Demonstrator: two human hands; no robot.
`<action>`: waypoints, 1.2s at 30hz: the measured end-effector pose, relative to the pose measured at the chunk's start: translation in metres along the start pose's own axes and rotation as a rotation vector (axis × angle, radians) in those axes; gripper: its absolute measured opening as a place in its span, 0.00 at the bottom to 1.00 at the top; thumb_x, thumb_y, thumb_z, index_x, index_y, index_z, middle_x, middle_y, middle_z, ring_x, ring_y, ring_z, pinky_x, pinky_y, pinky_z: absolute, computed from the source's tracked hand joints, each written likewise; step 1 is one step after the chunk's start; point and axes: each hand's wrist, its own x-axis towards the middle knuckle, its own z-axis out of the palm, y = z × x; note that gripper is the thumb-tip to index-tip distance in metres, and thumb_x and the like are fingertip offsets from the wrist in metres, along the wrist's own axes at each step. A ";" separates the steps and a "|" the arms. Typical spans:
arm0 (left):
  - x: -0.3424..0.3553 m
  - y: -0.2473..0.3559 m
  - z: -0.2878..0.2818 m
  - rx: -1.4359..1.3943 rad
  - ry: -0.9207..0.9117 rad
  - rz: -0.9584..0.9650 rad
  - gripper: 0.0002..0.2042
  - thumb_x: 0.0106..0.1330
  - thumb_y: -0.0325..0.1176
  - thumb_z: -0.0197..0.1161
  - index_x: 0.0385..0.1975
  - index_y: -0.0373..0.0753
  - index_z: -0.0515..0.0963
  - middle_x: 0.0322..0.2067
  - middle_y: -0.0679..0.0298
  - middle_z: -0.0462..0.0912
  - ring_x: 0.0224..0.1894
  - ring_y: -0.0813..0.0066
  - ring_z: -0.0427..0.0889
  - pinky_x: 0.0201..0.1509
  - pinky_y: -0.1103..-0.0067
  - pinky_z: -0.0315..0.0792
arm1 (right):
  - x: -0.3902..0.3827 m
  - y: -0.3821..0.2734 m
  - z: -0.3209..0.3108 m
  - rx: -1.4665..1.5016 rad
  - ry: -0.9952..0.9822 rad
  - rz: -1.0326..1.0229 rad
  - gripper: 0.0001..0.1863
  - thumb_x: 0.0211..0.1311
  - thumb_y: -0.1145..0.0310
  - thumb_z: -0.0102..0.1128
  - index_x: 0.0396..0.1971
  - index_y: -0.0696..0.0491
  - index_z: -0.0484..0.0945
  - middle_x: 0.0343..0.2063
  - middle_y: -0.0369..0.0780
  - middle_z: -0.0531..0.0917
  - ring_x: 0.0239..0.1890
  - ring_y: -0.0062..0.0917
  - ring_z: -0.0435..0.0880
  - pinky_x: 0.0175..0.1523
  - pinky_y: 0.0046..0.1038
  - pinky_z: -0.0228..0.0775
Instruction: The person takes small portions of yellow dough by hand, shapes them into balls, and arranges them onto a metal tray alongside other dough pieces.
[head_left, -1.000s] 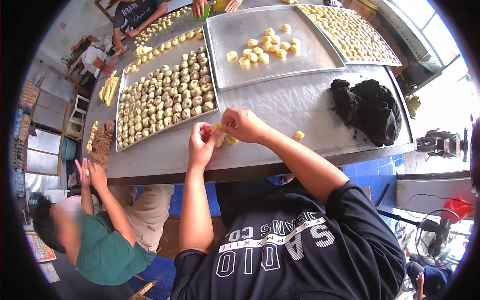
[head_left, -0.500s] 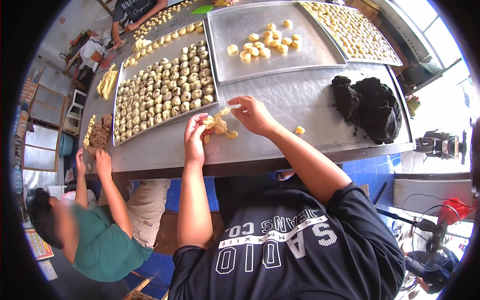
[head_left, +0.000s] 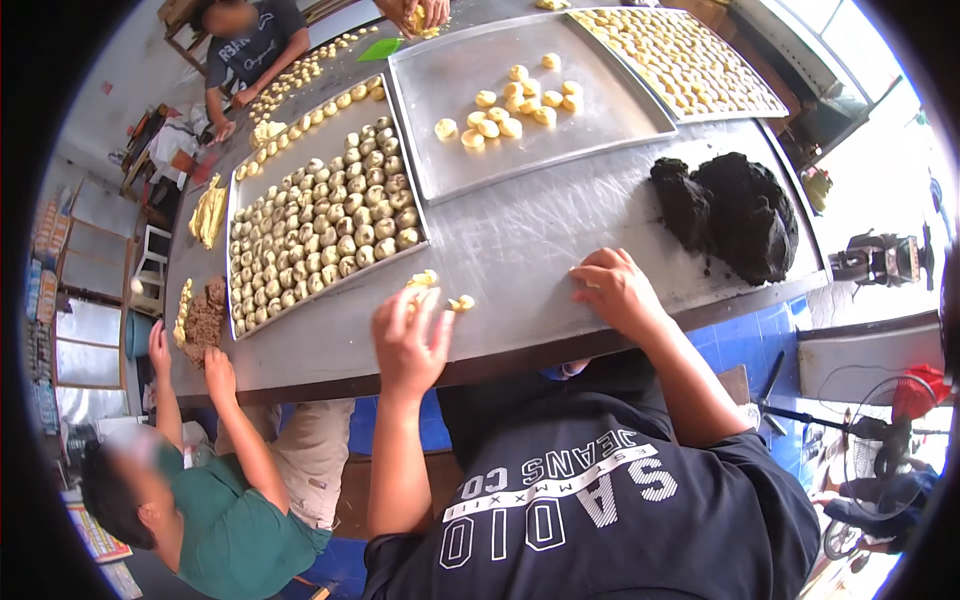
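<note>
My left hand point(head_left: 410, 350) has its fingers apart and curved over torn yellow dough bits point(head_left: 423, 280) on the steel table. A small loose piece point(head_left: 462, 302) lies beside it. My right hand point(head_left: 615, 295) is farther right, fingers curled on the tabletop in a pinch; what is between them is mostly hidden. Ahead and left is a tray point(head_left: 420, 241) packed with rows of round, dark-marked dough balls. A middle tray point(head_left: 430, 90) holds several pale rounds. A large black mass point(head_left: 740, 220) sits near the right edge of the table point(head_left: 500, 350).
A co-worker in green point(head_left: 230, 530) works at my left by a brown crumbly mound point(head_left: 208, 315). Another person point(head_left: 250, 50) and other hands point(head_left: 420, 15) work across the table. A full tray point(head_left: 680, 65) is at back right. A fan point(head_left: 880, 430) stands at lower right.
My hands have parted: the left has loosened from the yellow dough, which is now on the table, and the right has moved right to where a small loose piece lay.
</note>
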 end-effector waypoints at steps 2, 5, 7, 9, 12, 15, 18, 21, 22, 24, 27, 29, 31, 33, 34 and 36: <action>0.008 0.010 0.017 0.052 -0.048 0.077 0.09 0.73 0.36 0.75 0.48 0.41 0.90 0.59 0.57 0.87 0.64 0.52 0.84 0.72 0.58 0.73 | -0.008 0.010 0.007 0.032 -0.038 -0.012 0.14 0.66 0.66 0.78 0.51 0.50 0.93 0.50 0.39 0.89 0.55 0.39 0.86 0.64 0.40 0.81; 0.003 -0.007 0.043 0.118 -0.072 0.085 0.10 0.72 0.39 0.77 0.47 0.43 0.91 0.58 0.60 0.88 0.65 0.55 0.83 0.74 0.57 0.70 | -0.013 0.007 0.009 0.017 0.000 -0.076 0.10 0.67 0.69 0.76 0.47 0.51 0.93 0.48 0.38 0.90 0.52 0.38 0.86 0.61 0.38 0.83; -0.002 -0.022 0.052 0.097 -0.052 -0.037 0.09 0.72 0.39 0.77 0.47 0.44 0.90 0.57 0.64 0.89 0.66 0.57 0.82 0.75 0.55 0.69 | -0.016 0.000 0.007 0.036 0.100 -0.080 0.10 0.68 0.71 0.74 0.48 0.51 0.93 0.49 0.38 0.90 0.51 0.38 0.86 0.59 0.38 0.84; -0.008 -0.027 0.046 0.086 -0.044 -0.007 0.09 0.72 0.39 0.77 0.46 0.44 0.90 0.57 0.64 0.89 0.66 0.57 0.82 0.74 0.56 0.69 | -0.019 0.004 0.008 0.069 0.124 -0.065 0.10 0.68 0.72 0.74 0.48 0.52 0.92 0.50 0.38 0.91 0.52 0.38 0.87 0.60 0.38 0.84; 0.001 -0.005 0.036 0.061 0.033 0.053 0.09 0.70 0.35 0.78 0.46 0.42 0.90 0.53 0.63 0.90 0.61 0.57 0.84 0.71 0.59 0.71 | -0.020 0.010 0.006 0.101 0.119 -0.035 0.10 0.69 0.73 0.73 0.48 0.53 0.91 0.50 0.39 0.90 0.54 0.39 0.87 0.61 0.38 0.84; -0.011 0.003 0.040 -0.342 -0.244 -0.150 0.14 0.69 0.33 0.79 0.52 0.39 0.89 0.47 0.61 0.92 0.52 0.54 0.86 0.62 0.61 0.78 | -0.016 0.003 0.009 0.149 0.127 -0.032 0.11 0.68 0.74 0.73 0.48 0.53 0.91 0.52 0.39 0.90 0.55 0.39 0.88 0.61 0.39 0.84; -0.022 0.013 0.054 -0.089 -0.100 0.104 0.18 0.69 0.33 0.80 0.57 0.39 0.89 0.50 0.60 0.91 0.51 0.54 0.86 0.58 0.59 0.80 | -0.016 0.004 0.011 0.080 0.206 -0.016 0.13 0.67 0.74 0.73 0.50 0.52 0.90 0.54 0.39 0.89 0.56 0.40 0.87 0.62 0.40 0.84; -0.022 0.025 0.054 -0.054 -0.117 -0.089 0.16 0.71 0.31 0.78 0.57 0.37 0.90 0.55 0.57 0.89 0.53 0.53 0.86 0.58 0.61 0.81 | -0.022 0.009 0.017 -0.034 0.169 0.036 0.15 0.66 0.73 0.73 0.52 0.51 0.90 0.56 0.41 0.89 0.58 0.41 0.87 0.63 0.41 0.83; -0.015 0.026 0.055 -0.103 -0.118 -0.204 0.14 0.72 0.30 0.77 0.55 0.36 0.91 0.57 0.56 0.89 0.54 0.52 0.86 0.60 0.61 0.81 | -0.020 0.011 0.016 -0.050 0.116 0.052 0.16 0.66 0.71 0.73 0.53 0.51 0.90 0.56 0.42 0.88 0.59 0.42 0.86 0.64 0.41 0.82; -0.008 0.026 0.048 -0.122 -0.159 -0.217 0.12 0.75 0.32 0.75 0.53 0.35 0.92 0.55 0.55 0.89 0.54 0.50 0.86 0.61 0.61 0.81 | -0.017 0.003 0.013 -0.086 0.072 0.053 0.16 0.67 0.68 0.73 0.54 0.51 0.89 0.57 0.43 0.87 0.60 0.42 0.85 0.65 0.41 0.80; -0.007 -0.008 0.030 -0.146 0.083 -0.249 0.15 0.76 0.38 0.75 0.54 0.36 0.90 0.52 0.54 0.88 0.55 0.47 0.86 0.62 0.56 0.79 | 0.006 -0.027 0.011 -0.093 0.137 -0.058 0.18 0.68 0.68 0.75 0.57 0.52 0.90 0.60 0.42 0.88 0.61 0.38 0.86 0.65 0.43 0.81; -0.006 -0.038 0.014 0.175 0.056 -0.246 0.19 0.74 0.45 0.75 0.55 0.38 0.88 0.50 0.53 0.87 0.54 0.46 0.85 0.63 0.55 0.78 | 0.031 -0.040 0.028 -0.034 0.041 -0.173 0.18 0.69 0.67 0.74 0.57 0.51 0.90 0.60 0.43 0.88 0.62 0.39 0.86 0.65 0.43 0.81; -0.009 -0.049 0.009 0.298 -0.043 -0.258 0.23 0.69 0.50 0.78 0.53 0.38 0.88 0.47 0.54 0.85 0.52 0.47 0.84 0.63 0.55 0.77 | 0.066 -0.061 0.053 0.059 -0.124 -0.320 0.17 0.71 0.66 0.73 0.57 0.51 0.90 0.59 0.44 0.88 0.62 0.40 0.86 0.65 0.42 0.81; -0.006 -0.051 0.012 0.200 -0.099 -0.264 0.24 0.68 0.50 0.79 0.53 0.38 0.88 0.47 0.54 0.85 0.52 0.47 0.84 0.63 0.55 0.77 | 0.105 -0.088 0.086 0.124 -0.213 -0.374 0.16 0.72 0.65 0.72 0.57 0.49 0.91 0.58 0.44 0.89 0.61 0.41 0.87 0.65 0.42 0.81; -0.006 -0.050 0.012 0.103 -0.158 -0.272 0.24 0.67 0.50 0.80 0.53 0.37 0.88 0.47 0.54 0.85 0.53 0.47 0.84 0.64 0.55 0.77 | 0.120 -0.099 0.100 0.147 -0.235 -0.396 0.16 0.72 0.63 0.73 0.57 0.48 0.91 0.56 0.43 0.89 0.60 0.42 0.88 0.65 0.42 0.82; 0.002 -0.046 0.025 -0.002 -0.140 -0.231 0.24 0.68 0.48 0.81 0.53 0.35 0.87 0.44 0.55 0.86 0.50 0.49 0.85 0.62 0.56 0.78 | 0.140 -0.095 0.129 0.049 -0.213 -0.413 0.15 0.72 0.62 0.74 0.55 0.48 0.91 0.55 0.43 0.89 0.60 0.42 0.88 0.64 0.43 0.82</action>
